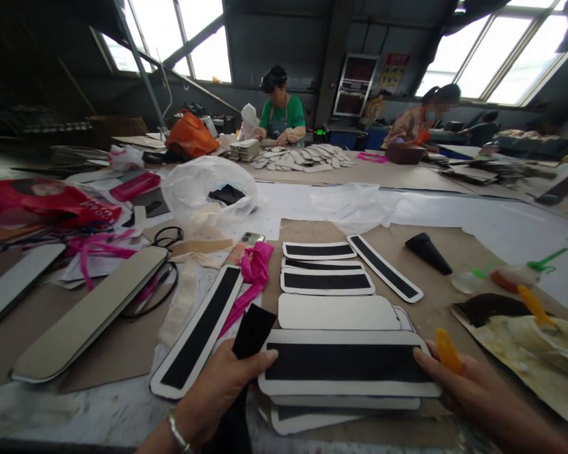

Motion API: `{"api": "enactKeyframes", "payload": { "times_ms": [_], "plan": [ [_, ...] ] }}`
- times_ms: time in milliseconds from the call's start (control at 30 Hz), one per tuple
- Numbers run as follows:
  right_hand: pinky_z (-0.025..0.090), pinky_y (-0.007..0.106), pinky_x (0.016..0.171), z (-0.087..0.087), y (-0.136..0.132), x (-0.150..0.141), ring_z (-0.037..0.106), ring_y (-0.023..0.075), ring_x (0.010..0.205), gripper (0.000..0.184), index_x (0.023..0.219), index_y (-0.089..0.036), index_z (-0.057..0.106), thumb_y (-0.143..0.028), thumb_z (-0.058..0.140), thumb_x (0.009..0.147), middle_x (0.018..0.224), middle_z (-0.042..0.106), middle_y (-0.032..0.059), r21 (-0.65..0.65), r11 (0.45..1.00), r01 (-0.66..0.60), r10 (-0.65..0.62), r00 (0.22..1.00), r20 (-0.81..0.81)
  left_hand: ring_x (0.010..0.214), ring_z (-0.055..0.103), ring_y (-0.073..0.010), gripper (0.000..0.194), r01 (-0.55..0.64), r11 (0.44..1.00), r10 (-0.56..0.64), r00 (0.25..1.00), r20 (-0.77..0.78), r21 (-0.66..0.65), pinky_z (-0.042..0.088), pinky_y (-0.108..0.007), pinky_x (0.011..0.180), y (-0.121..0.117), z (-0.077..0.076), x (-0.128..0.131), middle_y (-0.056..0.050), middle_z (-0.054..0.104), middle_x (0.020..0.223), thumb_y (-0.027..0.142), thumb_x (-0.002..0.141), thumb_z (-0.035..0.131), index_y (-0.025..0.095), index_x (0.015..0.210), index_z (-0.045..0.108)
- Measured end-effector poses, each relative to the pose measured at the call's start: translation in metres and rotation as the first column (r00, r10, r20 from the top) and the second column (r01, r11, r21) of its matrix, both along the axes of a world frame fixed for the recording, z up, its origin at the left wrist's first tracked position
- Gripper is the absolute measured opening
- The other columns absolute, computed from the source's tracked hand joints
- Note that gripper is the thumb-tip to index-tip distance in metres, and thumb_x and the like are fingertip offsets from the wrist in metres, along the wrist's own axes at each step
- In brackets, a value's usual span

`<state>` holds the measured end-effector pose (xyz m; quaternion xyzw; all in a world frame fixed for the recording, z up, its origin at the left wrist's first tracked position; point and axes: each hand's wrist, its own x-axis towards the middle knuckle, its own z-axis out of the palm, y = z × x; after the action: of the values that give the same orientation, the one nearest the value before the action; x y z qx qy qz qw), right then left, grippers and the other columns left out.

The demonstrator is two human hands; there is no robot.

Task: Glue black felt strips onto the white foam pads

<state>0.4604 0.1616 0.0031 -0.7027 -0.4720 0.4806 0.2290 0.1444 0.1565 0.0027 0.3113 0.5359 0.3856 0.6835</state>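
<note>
My left hand (222,384), with a metal bracelet at the wrist, is closed at the left end of a white rounded panel (349,389) bearing a wide black strip (345,362). The thumb presses on the panel's face, and a loose black strip (254,329) also sticks up from this hand. At the panel's right end my right hand (471,381) is closed, thumb on top. A yellow-orange handled tool (449,353) juts out by its fingers; its other end is hidden. Beneath lie more panels (307,421). Just beyond is a plain white panel (336,312).
Smaller strip-faced panels (326,282) lie behind on brown board. Left are a long strip-faced panel (201,331), a pink ribbon (255,265) and a beige panel stack (94,312). Right stand a black cone (428,252) and glue bottles (520,276). Co-workers (284,116) sit across the table.
</note>
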Motion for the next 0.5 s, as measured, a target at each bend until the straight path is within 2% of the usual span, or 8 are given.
{"api": "enactKeyframes", "payload": {
  "times_ms": [67,167,267,367,500],
  "plan": [
    [0.025,0.02,0.04,-0.002,-0.002,-0.001,0.026,0.0083,0.046,0.043,0.065,-0.02,0.045,-0.063,0.055,0.067,0.051,0.031,-0.0071,-0.015,1.0,-0.024,0.024,0.999,-0.031,0.069,0.061,-0.0204,0.033,0.004,1.0,-0.004,0.998,-0.065,-0.003,0.047,-0.028,0.065,-0.001,-0.004,0.0,-0.003,0.068,0.067,0.041,0.059,0.074,0.014,0.075,0.066],
    [0.025,0.02,0.041,-0.003,-0.006,-0.002,0.027,0.0082,0.047,0.042,0.067,-0.02,0.046,-0.061,0.054,0.07,0.053,0.033,-0.0072,-0.053,0.997,-0.061,0.058,0.997,-0.06,0.075,0.063,-0.0238,0.034,0.028,0.998,-0.033,0.994,-0.101,-0.05,0.048,-0.031,0.073,-0.002,-0.005,0.002,-0.004,0.07,0.07,0.044,0.062,0.071,0.014,0.079,0.067],
    [0.026,0.02,0.042,-0.005,-0.011,-0.002,0.028,0.0085,0.047,0.042,0.066,-0.019,0.049,-0.061,0.054,0.07,0.053,0.035,-0.0064,-0.044,0.998,-0.042,0.04,0.997,-0.063,0.079,0.065,-0.0249,0.039,0.031,0.995,-0.037,0.998,-0.06,-0.096,0.049,-0.032,0.076,-0.003,-0.002,0.004,-0.006,0.072,0.08,0.044,0.062,0.07,0.015,0.088,0.067],
    [0.029,0.02,0.043,-0.008,-0.014,-0.001,0.03,0.0088,0.048,0.043,0.066,-0.019,0.05,-0.062,0.055,0.069,0.053,0.037,-0.006,-0.027,0.999,-0.028,0.025,0.996,-0.089,0.082,0.065,-0.0257,0.042,0.0,0.993,-0.005,0.999,-0.043,-0.118,0.049,-0.033,0.08,-0.004,-0.001,0.007,-0.006,0.072,0.084,0.044,0.059,0.072,0.016,0.09,0.068],
    [0.027,0.02,0.041,-0.013,-0.017,-0.001,0.028,0.0083,0.045,0.043,0.064,-0.02,0.047,-0.063,0.054,0.069,0.051,0.034,-0.0067,-0.039,0.999,-0.014,0.01,0.996,-0.093,0.083,0.066,-0.0272,0.046,-0.007,0.982,0.002,1.0,-0.024,-0.186,0.051,-0.035,0.079,-0.005,-0.004,0.008,-0.008,0.073,0.085,0.046,0.059,0.072,0.016,0.094,0.067]
  ]
}}
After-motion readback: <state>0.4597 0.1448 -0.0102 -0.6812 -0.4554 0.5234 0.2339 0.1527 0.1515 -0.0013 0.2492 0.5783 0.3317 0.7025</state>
